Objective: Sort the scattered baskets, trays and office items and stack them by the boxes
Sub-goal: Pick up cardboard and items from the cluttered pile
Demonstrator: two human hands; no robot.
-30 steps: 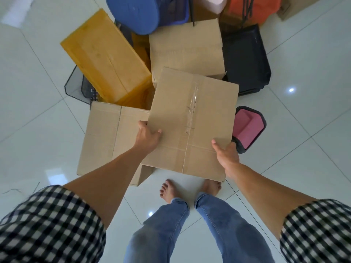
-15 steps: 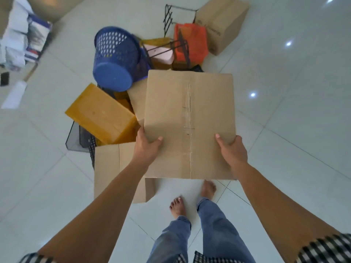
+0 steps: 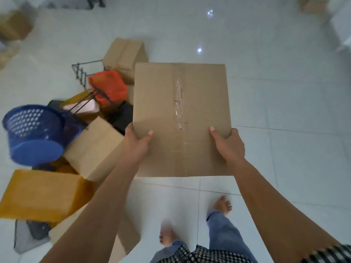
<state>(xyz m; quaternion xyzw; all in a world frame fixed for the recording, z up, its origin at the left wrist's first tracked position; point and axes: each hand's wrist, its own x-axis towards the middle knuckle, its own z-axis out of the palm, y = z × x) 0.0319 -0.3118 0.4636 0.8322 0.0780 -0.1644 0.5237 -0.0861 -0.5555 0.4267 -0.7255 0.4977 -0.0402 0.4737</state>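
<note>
A person is holding a taped cardboard box [image 3: 180, 118] in the air above the tiled floor [image 3: 284, 111], just to the right of a jumbled pile. The left grip [image 3: 136, 143] and the right grip [image 3: 228, 145] are each clasping a side edge near the box's closer end. The thumbs are pressing on the upper face and the other fingers are hidden beneath.

Done well, the step probably means holding the box level, stepping wide of the pile at the left, and lowering it flat and square beside another box rather than dropping one corner first.

The held box's seam is taped shut, so its contents are not showing. A blue basket [image 3: 34, 133] is lying on its side with its base toward the camera, hiding the inside. An orange basket [image 3: 108, 86] is sitting by a wire rack [image 3: 81, 71] and seems empty, though blur is making that uncertain. A yellow box [image 3: 41, 194], a second carton [image 3: 95, 149] leaning in the pile and a far carton [image 3: 125, 56] are all showing closed faces only.
</note>
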